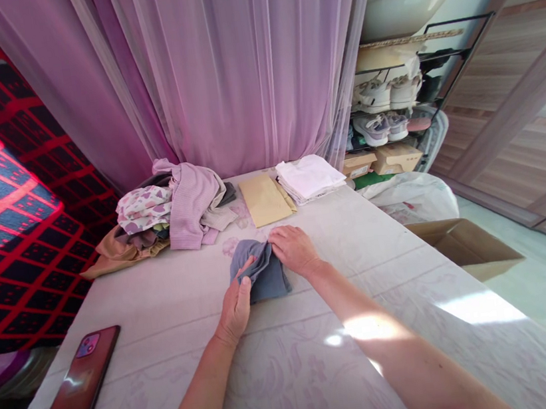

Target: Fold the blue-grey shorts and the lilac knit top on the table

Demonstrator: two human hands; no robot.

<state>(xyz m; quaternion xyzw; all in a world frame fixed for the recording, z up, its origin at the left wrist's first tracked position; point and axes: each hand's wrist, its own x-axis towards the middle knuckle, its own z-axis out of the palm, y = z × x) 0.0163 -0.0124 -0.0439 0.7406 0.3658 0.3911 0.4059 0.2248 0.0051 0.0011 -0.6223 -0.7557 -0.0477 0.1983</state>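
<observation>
Bright sunlight glares on the right forearm point(414, 360); the edges look stretched.

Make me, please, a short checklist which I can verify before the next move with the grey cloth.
1. Left hand on the grey cloth: ok, it is at the cloth's left side.
2. Right hand on the cloth: ok, its fingertips are at the upper right edge.
3. Right thumb placement: cannot tell, it is hidden.
4. Grey cloth lying flat: not ok, its upper left part is raised and creased.
5. Grey cloth apart from the yellow folded cloth: ok, a gap shows between them.
6. Phone away from both hands: ok, it lies at the near left.
</observation>
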